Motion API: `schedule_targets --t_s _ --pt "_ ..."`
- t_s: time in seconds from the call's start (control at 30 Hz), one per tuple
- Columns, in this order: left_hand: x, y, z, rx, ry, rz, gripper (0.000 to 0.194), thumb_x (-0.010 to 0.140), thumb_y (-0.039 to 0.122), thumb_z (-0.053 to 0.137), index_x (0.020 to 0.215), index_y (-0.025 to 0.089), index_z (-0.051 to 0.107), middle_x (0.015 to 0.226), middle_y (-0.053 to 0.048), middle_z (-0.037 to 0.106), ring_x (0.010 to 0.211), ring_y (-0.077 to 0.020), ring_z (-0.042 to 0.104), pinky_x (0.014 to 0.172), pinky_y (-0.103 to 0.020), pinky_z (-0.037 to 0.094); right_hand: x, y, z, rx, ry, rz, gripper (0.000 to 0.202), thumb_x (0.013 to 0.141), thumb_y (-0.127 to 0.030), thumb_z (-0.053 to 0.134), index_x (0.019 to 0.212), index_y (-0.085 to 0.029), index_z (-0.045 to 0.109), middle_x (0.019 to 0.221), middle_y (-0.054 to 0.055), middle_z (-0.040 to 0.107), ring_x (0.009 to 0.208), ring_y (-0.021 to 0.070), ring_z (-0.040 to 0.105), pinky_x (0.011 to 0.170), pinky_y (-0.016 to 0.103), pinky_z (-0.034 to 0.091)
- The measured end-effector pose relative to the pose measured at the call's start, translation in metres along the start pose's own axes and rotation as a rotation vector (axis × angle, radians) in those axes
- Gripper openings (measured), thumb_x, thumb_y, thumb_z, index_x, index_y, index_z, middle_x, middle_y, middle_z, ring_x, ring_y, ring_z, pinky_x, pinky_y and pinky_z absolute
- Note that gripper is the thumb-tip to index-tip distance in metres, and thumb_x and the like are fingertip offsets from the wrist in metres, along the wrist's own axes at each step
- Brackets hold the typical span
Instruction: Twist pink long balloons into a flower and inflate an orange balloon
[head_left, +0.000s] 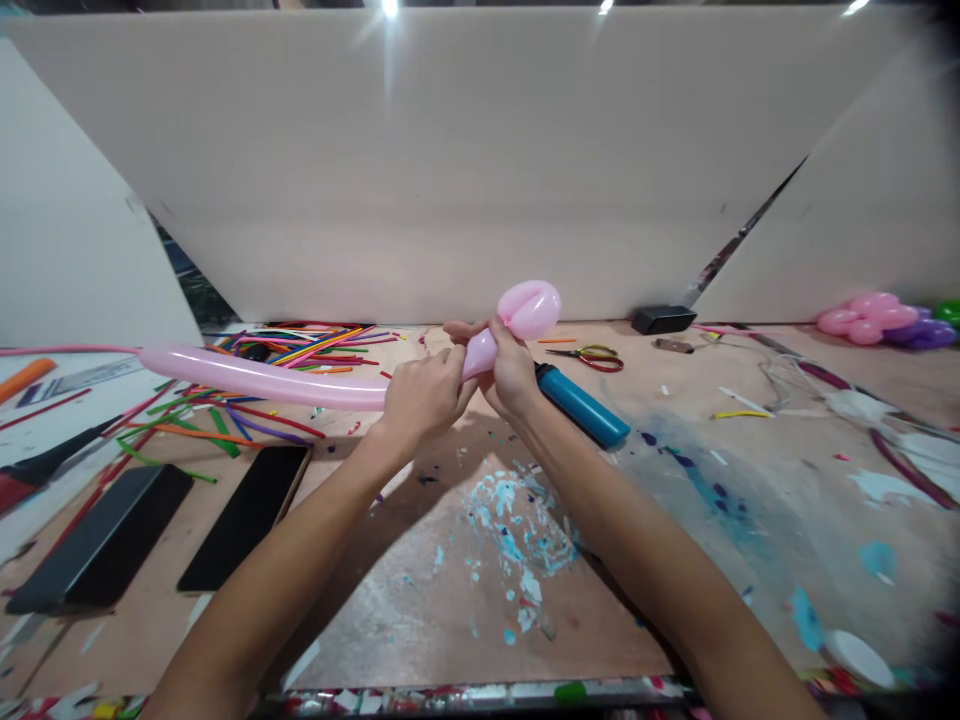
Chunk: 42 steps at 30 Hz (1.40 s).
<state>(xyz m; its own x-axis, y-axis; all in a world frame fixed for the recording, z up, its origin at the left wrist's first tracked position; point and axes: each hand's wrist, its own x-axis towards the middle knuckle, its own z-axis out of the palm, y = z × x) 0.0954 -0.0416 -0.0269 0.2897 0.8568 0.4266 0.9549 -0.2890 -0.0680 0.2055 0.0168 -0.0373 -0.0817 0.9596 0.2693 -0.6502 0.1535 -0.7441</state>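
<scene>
A long pink balloon [270, 380] runs from the left edge, thin and uninflated at its far end, into my hands at the centre. My left hand [426, 390] is wrapped round its inflated length. My right hand [514, 372] pinches it beside a short twisted segment. Above the right fingers a rounded pink loop [531, 308] of the same balloon stands up. Both hands are close together over the table, with the fingertips partly hidden behind the balloon. A blue hand pump [583, 405] lies just right of my right wrist.
Loose uninflated balloons [300, 350] are scattered at the left, near two dark phones [244, 518]. Scissors [596, 356] and a black box [664, 319] lie towards the back. Pink and purple balloon shapes [866, 318] sit at far right, before white panels [450, 170].
</scene>
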Motion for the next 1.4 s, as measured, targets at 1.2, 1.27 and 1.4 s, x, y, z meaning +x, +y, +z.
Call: schedule_targets --t_s 1.2,1.27,1.4 --pt "-0.005 0.014 -0.003 -0.047 -0.086 0.01 0.045 0.1 0.046 0.032 0.126 0.014 0.051 0.107 -0.016 0.072 0.091 -0.0289 0.071 0.076 -0.036 0.05 -0.007 -0.013 0.004 0.016 0.0 -0.065 0.043 0.075 -0.044 0.072 0.061 -0.023 0.037 0.051 -0.009 0.033 0.043 0.0059 0.035 0.06 0.027 0.051" --pt "-0.006 0.015 -0.001 -0.048 -0.09 0.024 0.041 0.101 0.041 0.032 0.122 0.013 0.054 0.104 -0.016 0.072 0.09 -0.0307 0.072 0.074 -0.038 0.051 -0.008 -0.01 0.005 0.034 0.012 -0.057 0.044 0.075 -0.041 0.072 0.058 -0.023 0.035 0.05 -0.009 0.03 0.042 0.0058 0.032 0.058 0.027 0.051" --pt "-0.006 0.016 0.004 -0.056 -0.091 0.027 0.036 0.101 0.033 0.029 0.11 0.013 0.058 0.097 -0.016 0.073 0.085 -0.0311 0.072 0.07 -0.038 0.052 -0.01 -0.004 0.009 0.054 0.029 -0.046 0.044 0.072 -0.036 0.072 0.054 -0.023 0.034 0.049 -0.009 0.03 0.042 0.0056 0.027 0.059 0.027 0.051"
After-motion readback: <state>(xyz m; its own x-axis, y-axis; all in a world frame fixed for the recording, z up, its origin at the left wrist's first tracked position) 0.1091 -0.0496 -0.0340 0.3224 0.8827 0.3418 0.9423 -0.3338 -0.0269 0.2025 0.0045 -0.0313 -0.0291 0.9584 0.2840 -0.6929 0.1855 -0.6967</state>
